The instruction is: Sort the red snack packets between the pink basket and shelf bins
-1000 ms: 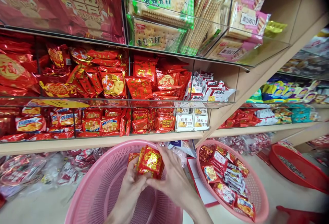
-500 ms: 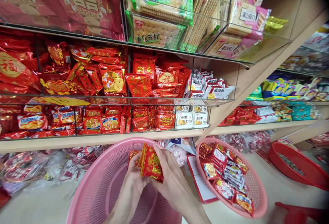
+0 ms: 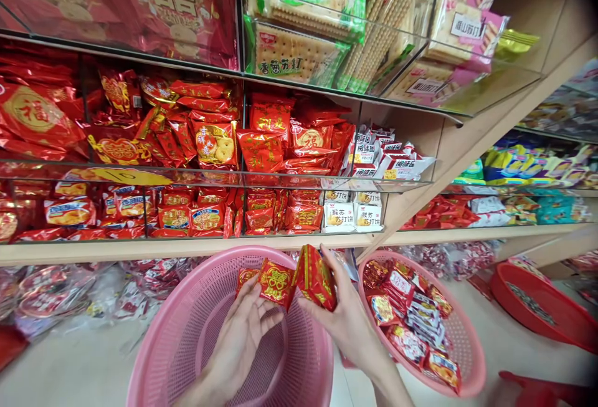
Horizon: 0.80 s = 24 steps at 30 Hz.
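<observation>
My left hand (image 3: 245, 332) is over the big pink basket (image 3: 161, 338), palm turned up and fingers partly curled. Between its thumb and fingers sits a red snack packet (image 3: 276, 282) with gold print. Another red packet (image 3: 245, 277) shows just behind the thumb; whether the hand grips that one too I cannot tell. My right hand (image 3: 343, 310) grips a red and gold snack packet (image 3: 317, 277) by its side, at the basket's right rim. The packets in the two hands nearly touch, with a narrow gap below.
A smaller pink basket (image 3: 473, 344) with assorted packets stands to the right, beside a red basin (image 3: 565, 313). Ahead, a glass-fronted shelf (image 3: 210, 250) holds red packets, white packets (image 3: 340, 215) and crackers (image 3: 299, 58). Bagged goods (image 3: 51, 295) lie beneath it.
My hands, close together around the red packets before, have come apart. The right hand has moved right with a packet, while the left stays over the basket and its fingers have loosened.
</observation>
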Tool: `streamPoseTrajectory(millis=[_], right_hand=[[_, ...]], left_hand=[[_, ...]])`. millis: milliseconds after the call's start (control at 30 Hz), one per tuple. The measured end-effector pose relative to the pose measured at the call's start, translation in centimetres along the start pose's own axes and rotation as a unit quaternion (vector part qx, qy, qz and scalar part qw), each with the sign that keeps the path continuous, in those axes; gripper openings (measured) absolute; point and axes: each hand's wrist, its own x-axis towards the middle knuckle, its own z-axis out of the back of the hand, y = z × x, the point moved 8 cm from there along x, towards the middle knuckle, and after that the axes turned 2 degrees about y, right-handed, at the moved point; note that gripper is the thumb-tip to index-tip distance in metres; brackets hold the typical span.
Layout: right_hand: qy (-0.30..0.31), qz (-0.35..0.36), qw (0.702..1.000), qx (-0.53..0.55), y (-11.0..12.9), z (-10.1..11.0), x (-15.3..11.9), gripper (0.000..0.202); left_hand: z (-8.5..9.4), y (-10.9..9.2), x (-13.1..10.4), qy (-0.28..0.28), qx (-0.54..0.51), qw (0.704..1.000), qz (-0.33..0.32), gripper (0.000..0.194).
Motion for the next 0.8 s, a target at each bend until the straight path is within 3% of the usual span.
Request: streamPoseTrajectory(millis=[167, 300, 400, 500, 700, 800], right_hand=[[0.017, -0.005, 0.999, -0.04, 0.3, -0.3, -0.1, 0.081], [0.051, 0.025, 0.992, -0.112, 1.4, -2.3, 0.0, 0.086], [0.073, 0.054, 0.981, -0.17, 2.1, -4.0, -0.1, 0.093], [0.096, 0.04, 0.975, -0.199, 1.8, -5.0, -0.4, 0.093], [0.176, 0.007, 0.961, -0.215, 1.3, -5.5, -0.9, 0.098], [0.188, -0.012, 0.947, -0.262, 1.1, -5.1, -0.6, 0.098]], left_hand=[[0.1, 0.2, -0.1, -0.011, 0.023, 1.0, -0.01, 0.043], [-0.2, 0.7, -0.4, -0.011, 0.038, 0.999, -0.009, 0.057], [-0.8, 1.1, -0.7, 0.013, 0.032, 0.999, 0.011, 0.057], [-1.1, 1.4, -0.7, 0.039, 0.027, 0.998, 0.028, 0.056], [0.5, 2.4, -0.6, -0.042, 0.048, 0.997, 0.035, 0.066], [0.4, 3.6, -0.3, -0.044, 0.043, 0.997, 0.056, 0.07]])
